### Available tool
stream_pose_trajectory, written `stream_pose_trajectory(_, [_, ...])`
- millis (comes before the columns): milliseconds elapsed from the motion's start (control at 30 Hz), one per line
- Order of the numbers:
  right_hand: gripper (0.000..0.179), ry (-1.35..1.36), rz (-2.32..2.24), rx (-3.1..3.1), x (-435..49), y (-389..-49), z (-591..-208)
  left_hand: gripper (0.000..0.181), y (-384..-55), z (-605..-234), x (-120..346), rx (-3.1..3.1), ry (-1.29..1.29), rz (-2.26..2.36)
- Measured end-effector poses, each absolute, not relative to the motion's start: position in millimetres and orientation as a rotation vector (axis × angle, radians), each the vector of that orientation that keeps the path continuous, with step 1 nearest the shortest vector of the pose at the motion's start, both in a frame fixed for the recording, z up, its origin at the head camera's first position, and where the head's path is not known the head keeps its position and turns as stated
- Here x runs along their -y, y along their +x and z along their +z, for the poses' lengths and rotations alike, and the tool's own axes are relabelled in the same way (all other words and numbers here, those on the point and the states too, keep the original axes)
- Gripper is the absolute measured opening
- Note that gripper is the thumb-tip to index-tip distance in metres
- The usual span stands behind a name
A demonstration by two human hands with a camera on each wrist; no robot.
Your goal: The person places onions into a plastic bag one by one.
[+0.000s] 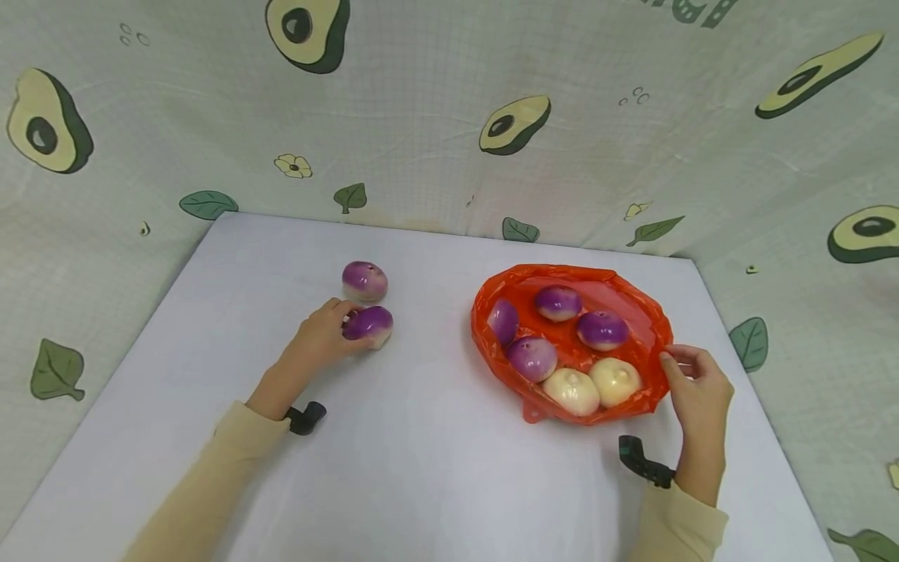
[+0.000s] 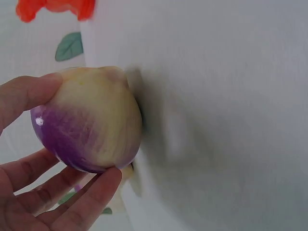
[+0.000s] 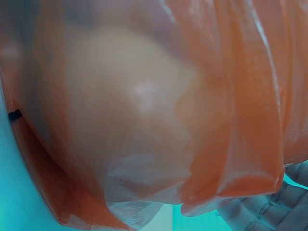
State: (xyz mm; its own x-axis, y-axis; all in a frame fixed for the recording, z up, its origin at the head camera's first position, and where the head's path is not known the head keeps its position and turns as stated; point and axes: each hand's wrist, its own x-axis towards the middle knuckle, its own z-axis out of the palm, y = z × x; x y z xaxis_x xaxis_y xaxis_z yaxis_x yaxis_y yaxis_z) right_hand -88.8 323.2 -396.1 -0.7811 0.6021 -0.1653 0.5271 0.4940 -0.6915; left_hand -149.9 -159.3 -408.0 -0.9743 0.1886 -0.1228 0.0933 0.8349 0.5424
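In the head view my left hand (image 1: 323, 336) grips a glossy purple-and-white onion (image 1: 372, 325) left of the table's middle. The left wrist view has this onion (image 2: 91, 120) between thumb and fingers, close to the table top. Just behind it lies another purple onion (image 1: 364, 281). On the right, a red plastic bag (image 1: 635, 289) sits with its mouth spread wide. Several purple onions (image 1: 602, 330) and two pale onions (image 1: 615, 382) are inside. My right hand (image 1: 702, 390) pinches the bag's right rim. Red film fills most of the right wrist view, with a pale onion showing through.
The white table (image 1: 421, 468) runs back to a pale curtain (image 1: 421, 117) printed with avocados and leaves. A black camera mount (image 1: 307, 418) is strapped to the left wrist, and another black mount (image 1: 642, 462) to the right.
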Motion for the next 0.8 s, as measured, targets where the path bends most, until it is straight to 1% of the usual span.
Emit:
stream_pose_trajectory(467, [0.049,-0.968,1.149,2.625,-325,-87,-398,0.054,-141,-417,128,-2.700,0.317,1.051])
stream_pose_trajectory(800, [0.049,-0.973,1.146,2.626,-325,-87,-397,0.055,-131,-421,123,-2.706,0.338,1.152])
